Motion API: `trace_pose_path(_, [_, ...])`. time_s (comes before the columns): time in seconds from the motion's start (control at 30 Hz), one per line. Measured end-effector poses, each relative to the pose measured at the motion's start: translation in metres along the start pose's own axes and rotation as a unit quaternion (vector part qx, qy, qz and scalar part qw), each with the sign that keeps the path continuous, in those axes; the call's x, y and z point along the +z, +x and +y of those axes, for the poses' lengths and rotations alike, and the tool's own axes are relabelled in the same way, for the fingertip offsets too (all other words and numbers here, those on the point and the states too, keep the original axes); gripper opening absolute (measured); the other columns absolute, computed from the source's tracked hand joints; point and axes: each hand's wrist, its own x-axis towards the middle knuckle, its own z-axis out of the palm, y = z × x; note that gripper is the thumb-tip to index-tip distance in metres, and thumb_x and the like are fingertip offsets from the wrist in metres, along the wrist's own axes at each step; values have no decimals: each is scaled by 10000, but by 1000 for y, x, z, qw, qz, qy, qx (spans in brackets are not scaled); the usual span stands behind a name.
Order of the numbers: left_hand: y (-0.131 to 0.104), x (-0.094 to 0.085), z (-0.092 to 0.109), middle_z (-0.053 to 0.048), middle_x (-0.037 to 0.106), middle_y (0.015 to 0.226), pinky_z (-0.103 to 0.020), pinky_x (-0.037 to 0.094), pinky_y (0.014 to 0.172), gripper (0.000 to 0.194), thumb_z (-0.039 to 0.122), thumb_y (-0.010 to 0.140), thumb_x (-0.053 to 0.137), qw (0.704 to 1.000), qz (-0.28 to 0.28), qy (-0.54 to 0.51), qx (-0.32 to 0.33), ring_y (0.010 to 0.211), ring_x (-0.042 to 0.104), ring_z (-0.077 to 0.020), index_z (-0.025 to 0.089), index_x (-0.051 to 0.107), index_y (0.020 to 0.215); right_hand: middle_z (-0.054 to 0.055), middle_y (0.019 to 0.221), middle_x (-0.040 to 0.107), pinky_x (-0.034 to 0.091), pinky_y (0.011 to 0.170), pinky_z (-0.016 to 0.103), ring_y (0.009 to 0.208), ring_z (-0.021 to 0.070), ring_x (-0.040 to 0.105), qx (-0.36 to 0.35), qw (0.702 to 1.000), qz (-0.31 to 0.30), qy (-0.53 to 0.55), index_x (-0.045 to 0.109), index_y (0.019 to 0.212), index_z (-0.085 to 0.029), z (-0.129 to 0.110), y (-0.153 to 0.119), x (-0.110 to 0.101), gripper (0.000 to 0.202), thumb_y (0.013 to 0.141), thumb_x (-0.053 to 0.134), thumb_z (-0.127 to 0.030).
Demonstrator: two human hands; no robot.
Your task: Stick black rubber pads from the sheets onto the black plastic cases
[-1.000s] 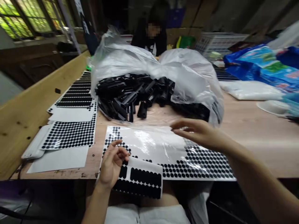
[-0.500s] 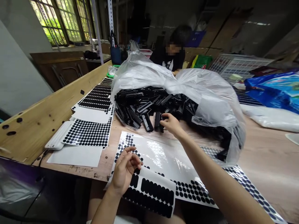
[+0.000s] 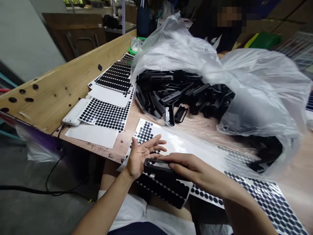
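Over the sticker sheet (image 3: pixel 171 192), the right hand (image 3: pixel 195 166) grips a black case (image 3: pixel 156 168) by one end, leaving the other free beside the open, seemingly empty left hand (image 3: pixel 140 158).

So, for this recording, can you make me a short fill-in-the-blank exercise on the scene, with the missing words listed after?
1. The left hand is open, while the black part is held by the person's other hand, the ____ one.
2. Many more black parts lie at the mouth of a translucent plastic ____.
3. The round dots on the white sheets are ____ in colour.
4. From the person's seat, the wooden board edges the table's ____ side.

Missing words: right; bag; black; left.
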Motion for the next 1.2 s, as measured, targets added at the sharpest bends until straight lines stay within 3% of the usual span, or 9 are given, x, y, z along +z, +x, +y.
trace_pose_path(0.1, [-3, 1, 0, -154, 751, 1175, -383, 548, 891, 742, 732, 831, 693, 989, -42, 144, -16, 998, 705, -271, 156, 724, 1297, 77, 1188, 805, 565, 986, 424, 1085, 300, 747, -33, 996, -9, -82, 796, 1220, -292, -11, 9, -13, 321, 977, 635, -427])
trace_pose_path(0.2, [-4, 3, 0, -86, 742, 893, -282, 515, 637, 454, 497, 831, 803, 968, -66, 241, -37, 649, 656, -159, 126, 728, 1081, 100, 1049, 820, 610, 840, 371, 954, 272, 769, -32, 990, 111, -79, 811, 1051, -228, -2, 32, -29, 358, 954, 643, -530])
trace_pose_path(0.3, [-3, 2, -1, -42, 683, 807, -237, 465, 533, 344, 468, 890, 722, 981, -71, 179, -19, 525, 591, -100, 135, 649, 935, 113, 930, 812, 607, 715, 356, 846, 254, 767, -20, 974, 201, -105, 782, 906, -202, 20, 66, -37, 448, 1003, 516, -549])
trace_pose_path(0.53, [3, -4, -7, -84, 686, 1028, -226, 499, 449, 332, 467, 924, 618, 996, -80, 44, -13, 535, 706, -153, 157, 548, 1019, 85, 770, 742, 543, 732, 359, 757, 234, 685, -53, 967, 161, -192, 685, 650, -206, 41, 111, -22, 176, 824, 693, -227])
trace_pose_path(0.7, [6, -5, -9, -61, 693, 943, -200, 432, 377, 316, 471, 953, 560, 998, -56, 0, 12, 466, 681, -150, 166, 517, 1020, 37, 645, 662, 465, 613, 295, 606, 170, 584, -47, 969, 140, -196, 594, 588, -210, 37, 115, -27, 213, 778, 687, -188])
trace_pose_path(0.83, [8, -2, -6, -27, 668, 913, -186, 406, 359, 330, 478, 950, 571, 999, -23, -19, 26, 450, 636, -112, 173, 510, 1059, 45, 716, 703, 490, 619, 310, 644, 188, 621, -24, 974, 160, -161, 652, 687, -214, 40, 108, -33, 162, 789, 714, -324])
trace_pose_path(0.93, [8, 0, -6, -14, 647, 946, -192, 422, 359, 333, 478, 946, 585, 999, -6, -19, 30, 487, 632, -108, 192, 496, 1092, 65, 808, 723, 553, 654, 335, 707, 198, 669, 28, 976, 212, -32, 695, 805, -215, 36, 89, -32, 303, 826, 698, -517])
trace_pose_path(1.07, [7, -2, -9, -13, 642, 953, -204, 443, 368, 347, 481, 966, 571, 999, -16, 19, 23, 500, 631, -112, 202, 480, 1151, 20, 706, 674, 527, 611, 280, 662, 154, 632, 129, 946, 191, 228, 706, 725, -206, 17, 62, -19, 434, 597, 911, -566])
trace_pose_path(1.2, [7, -5, -11, 15, 628, 871, -201, 433, 361, 399, 482, 989, 549, 998, -30, 44, 15, 476, 618, -116, 211, 443, 1262, 20, 682, 682, 465, 580, 251, 659, 138, 608, 128, 952, 177, 215, 729, 680, -192, -2, 54, -3, 410, 582, 935, -533])
